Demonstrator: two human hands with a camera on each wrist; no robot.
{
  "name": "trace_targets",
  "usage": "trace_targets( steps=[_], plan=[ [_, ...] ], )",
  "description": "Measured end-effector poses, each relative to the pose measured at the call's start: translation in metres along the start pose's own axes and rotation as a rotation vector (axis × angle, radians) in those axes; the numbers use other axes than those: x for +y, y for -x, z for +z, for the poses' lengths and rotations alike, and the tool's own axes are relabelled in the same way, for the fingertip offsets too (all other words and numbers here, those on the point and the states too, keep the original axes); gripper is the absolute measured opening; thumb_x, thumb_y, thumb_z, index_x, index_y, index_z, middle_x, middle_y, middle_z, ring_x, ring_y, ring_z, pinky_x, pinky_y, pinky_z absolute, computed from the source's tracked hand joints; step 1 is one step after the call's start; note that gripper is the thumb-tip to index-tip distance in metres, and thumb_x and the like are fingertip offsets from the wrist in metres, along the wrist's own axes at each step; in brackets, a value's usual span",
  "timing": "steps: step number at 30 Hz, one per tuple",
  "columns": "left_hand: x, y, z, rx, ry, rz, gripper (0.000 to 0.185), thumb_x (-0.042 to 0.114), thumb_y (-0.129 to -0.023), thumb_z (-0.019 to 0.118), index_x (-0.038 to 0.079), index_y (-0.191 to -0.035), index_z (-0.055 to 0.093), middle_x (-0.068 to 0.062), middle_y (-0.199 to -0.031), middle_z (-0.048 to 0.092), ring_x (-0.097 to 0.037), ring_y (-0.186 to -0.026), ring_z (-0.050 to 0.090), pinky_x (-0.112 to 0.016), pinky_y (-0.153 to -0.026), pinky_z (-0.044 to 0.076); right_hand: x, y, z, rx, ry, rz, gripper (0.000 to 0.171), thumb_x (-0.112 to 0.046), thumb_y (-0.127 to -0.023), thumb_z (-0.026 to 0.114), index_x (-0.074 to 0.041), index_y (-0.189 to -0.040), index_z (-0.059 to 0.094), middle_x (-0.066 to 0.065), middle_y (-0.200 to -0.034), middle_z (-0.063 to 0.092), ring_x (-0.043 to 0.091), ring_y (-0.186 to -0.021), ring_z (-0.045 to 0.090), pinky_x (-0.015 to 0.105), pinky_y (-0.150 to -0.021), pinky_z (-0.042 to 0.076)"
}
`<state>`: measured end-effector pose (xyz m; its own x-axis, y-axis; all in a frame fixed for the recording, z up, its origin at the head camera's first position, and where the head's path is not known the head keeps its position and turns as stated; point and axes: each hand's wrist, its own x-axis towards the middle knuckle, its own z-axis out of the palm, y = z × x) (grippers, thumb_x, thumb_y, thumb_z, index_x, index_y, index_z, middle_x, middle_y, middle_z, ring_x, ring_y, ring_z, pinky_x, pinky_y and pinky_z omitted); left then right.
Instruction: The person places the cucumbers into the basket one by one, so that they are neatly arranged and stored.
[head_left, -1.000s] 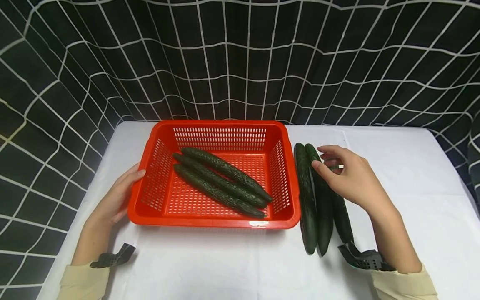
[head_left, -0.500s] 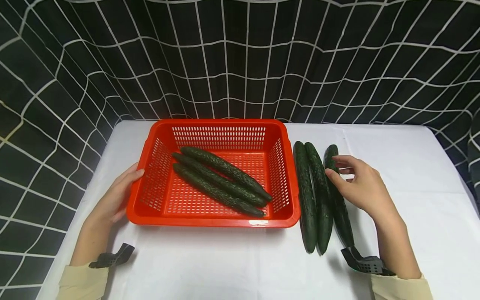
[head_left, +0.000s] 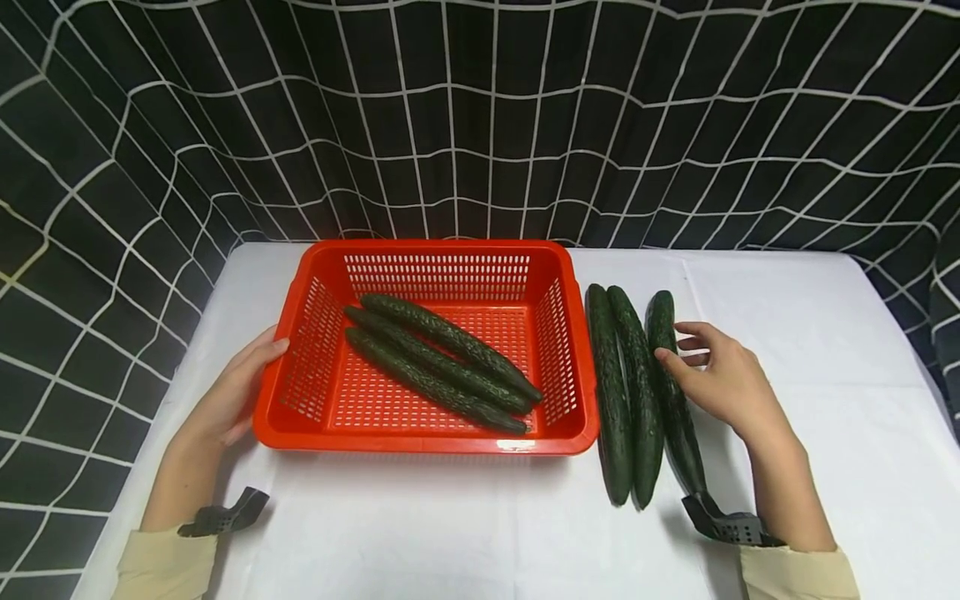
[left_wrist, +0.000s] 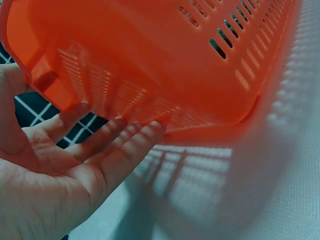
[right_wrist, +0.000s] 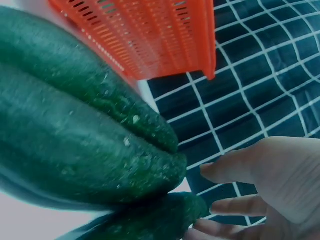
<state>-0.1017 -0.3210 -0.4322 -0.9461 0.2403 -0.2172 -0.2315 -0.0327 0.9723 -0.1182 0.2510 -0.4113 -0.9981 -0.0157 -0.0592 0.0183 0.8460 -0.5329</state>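
My left hand (head_left: 238, 385) holds the left side of a red perforated plastic basket (head_left: 423, 444), the thumb over its rim. In the left wrist view the fingers (left_wrist: 127, 150) lie against the basket's outer wall. Three dark green cucumbers (head_left: 442, 367) lie slanting inside. Right of the basket, two more cucumbers (head_left: 611, 400) lie side by side, with a third cucumber (head_left: 678, 425) just beyond them. My right hand (head_left: 720, 375) is spread over the upper part of that third one, thumb towards its left side and fingers by its right edge.
A white cloth (head_left: 390, 533) covers the table. Black curtain with a white grid pattern (head_left: 480, 125) stands behind and along the left side. Dark wrist mounts (head_left: 731, 525) sit at both cuffs.
My right hand has moved right and towards me, from over the middle cucumber to the rightmost one, uncovering its far end. My left hand and the basket have stayed in place.
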Motion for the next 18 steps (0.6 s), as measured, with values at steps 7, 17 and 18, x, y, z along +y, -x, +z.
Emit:
trace_targets(
  steps=[7,17,18],
  plan=[
    [0.001,0.001,0.0,-0.017,0.031,0.004,0.054,0.033,-0.113,0.043,0.018,-0.164,0.032,0.008,-0.127,0.07,-0.01,-0.11,0.073,-0.034,-0.088,0.067,0.009,-0.006,0.004,-0.095,0.038,0.069,0.071,-0.043,-0.106,0.057,0.012,-0.15,0.045,0.04,-0.133,0.064,0.058,-0.119,0.066,0.07,-0.091,0.056],
    [0.002,0.001,0.001,-0.035,0.038,0.013,0.056,0.032,-0.113,0.042,0.016,-0.165,0.029,0.006,-0.129,0.069,-0.01,-0.109,0.074,-0.035,-0.088,0.067,0.017,-0.003,0.005,-0.166,0.018,0.107,0.072,-0.042,-0.105,0.059,0.014,-0.148,0.045,0.036,-0.127,0.066,0.051,-0.112,0.068,0.06,-0.086,0.057],
    [0.002,0.001,0.001,-0.034,0.042,0.011,0.056,0.032,-0.113,0.043,0.016,-0.165,0.03,0.006,-0.128,0.069,-0.01,-0.109,0.074,-0.035,-0.088,0.067,0.017,-0.003,0.004,-0.173,0.012,0.112,0.072,-0.041,-0.105,0.06,0.014,-0.148,0.045,0.036,-0.127,0.066,0.05,-0.112,0.067,0.059,-0.085,0.057]
  ],
)
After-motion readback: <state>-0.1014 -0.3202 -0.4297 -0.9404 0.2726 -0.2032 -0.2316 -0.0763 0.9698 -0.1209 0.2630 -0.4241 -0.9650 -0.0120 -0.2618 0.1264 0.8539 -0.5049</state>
